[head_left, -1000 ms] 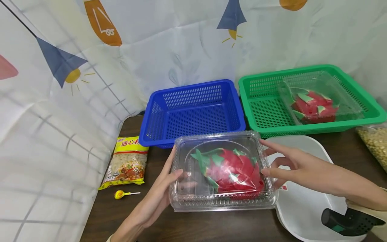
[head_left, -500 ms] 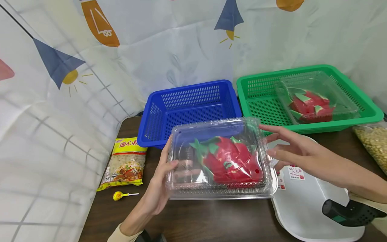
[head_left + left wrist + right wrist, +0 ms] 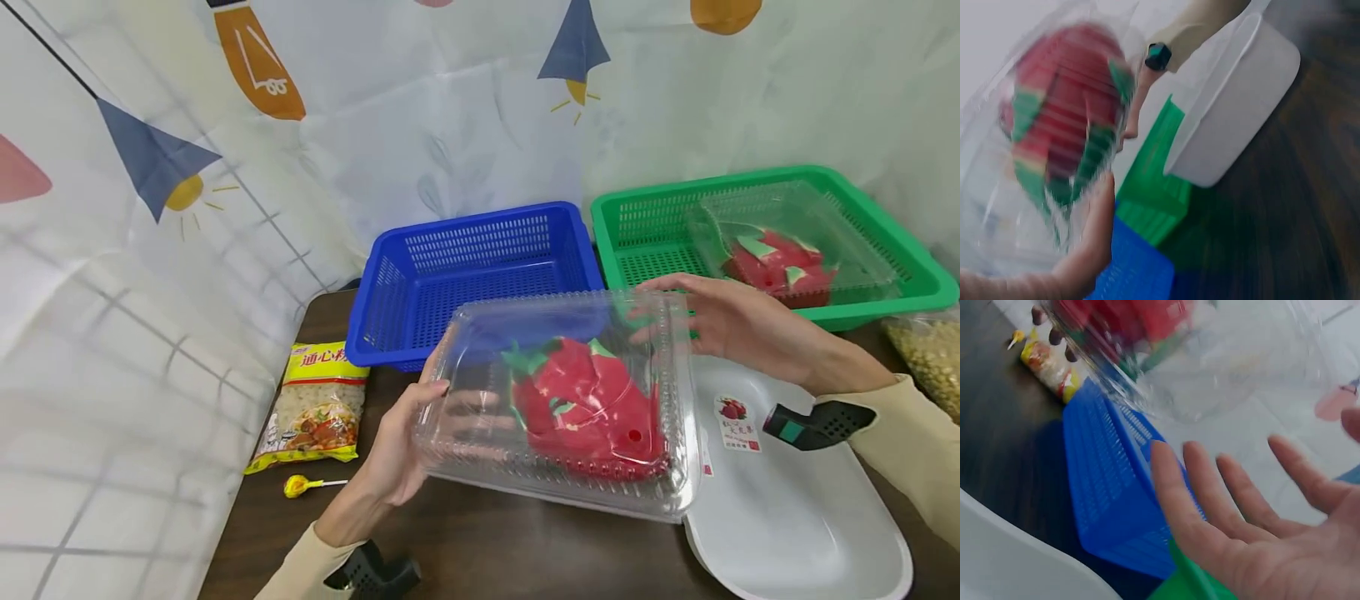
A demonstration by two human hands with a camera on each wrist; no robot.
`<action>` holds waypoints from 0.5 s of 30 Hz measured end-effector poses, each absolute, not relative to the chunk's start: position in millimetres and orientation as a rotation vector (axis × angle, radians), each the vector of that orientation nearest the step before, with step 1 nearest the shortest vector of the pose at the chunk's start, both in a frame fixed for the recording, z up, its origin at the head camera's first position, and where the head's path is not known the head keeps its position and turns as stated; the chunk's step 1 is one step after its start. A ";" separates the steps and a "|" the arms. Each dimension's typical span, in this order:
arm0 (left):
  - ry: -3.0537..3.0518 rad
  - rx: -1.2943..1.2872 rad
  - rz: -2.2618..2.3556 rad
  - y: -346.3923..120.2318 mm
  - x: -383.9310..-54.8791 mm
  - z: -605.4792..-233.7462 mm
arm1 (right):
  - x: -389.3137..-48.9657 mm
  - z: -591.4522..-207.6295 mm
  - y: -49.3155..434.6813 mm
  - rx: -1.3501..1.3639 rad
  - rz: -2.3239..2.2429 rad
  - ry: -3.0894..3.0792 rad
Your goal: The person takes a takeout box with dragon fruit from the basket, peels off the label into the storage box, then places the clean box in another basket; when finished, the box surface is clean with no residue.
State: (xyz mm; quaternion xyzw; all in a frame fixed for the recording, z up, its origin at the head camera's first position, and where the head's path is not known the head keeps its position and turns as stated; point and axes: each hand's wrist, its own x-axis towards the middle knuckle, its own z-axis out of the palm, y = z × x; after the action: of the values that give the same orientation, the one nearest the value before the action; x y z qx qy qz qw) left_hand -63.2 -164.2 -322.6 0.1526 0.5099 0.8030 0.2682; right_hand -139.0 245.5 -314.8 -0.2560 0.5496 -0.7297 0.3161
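My left hand (image 3: 397, 450) grips the left side of a clear plastic clamshell box (image 3: 570, 310), thumb in front and fingers behind. Inside the box lies a red dragon fruit (image 3: 581, 408) with green tips. The box is lifted above the dark table and tilted, its right end lower. By its upper right corner is my right hand (image 3: 742, 329), fingers spread; in the right wrist view that hand (image 3: 1254, 531) stands apart from the box. A white tub (image 3: 810, 508) lies under the right forearm, with a dragon-fruit sticker (image 3: 738, 423) on it.
A blue basket (image 3: 480, 218) stands behind the box. Beside it, a green basket (image 3: 645, 250) holds a second boxed dragon fruit (image 3: 780, 262). On the left lie a yellow pasta bag (image 3: 315, 408) and a lollipop (image 3: 298, 485); a bag of beans (image 3: 930, 350) is at far right.
The right hand has let go of the box's right side and moved up and back, opening. The box was raised, then its right end dipped and came nearer. My left hand keeps its grip.
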 end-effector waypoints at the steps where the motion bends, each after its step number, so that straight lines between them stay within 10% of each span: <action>1: 1.366 0.417 2.150 -165.0 -65.4 -324.1 | -139.4 -315.6 245.1 -0.695 -1.920 1.354; 15: 1.455 0.489 1.796 -154.3 -90.2 -329.0 | -118.8 -319.9 223.5 -0.722 -1.504 1.415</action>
State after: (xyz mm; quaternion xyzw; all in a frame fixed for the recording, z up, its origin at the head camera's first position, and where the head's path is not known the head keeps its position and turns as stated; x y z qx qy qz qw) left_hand -90.2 -154.3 -329.0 0.1916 0.5697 0.7033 0.3796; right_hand -118.8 223.5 -319.9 -0.2932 0.5746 -0.6109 0.4590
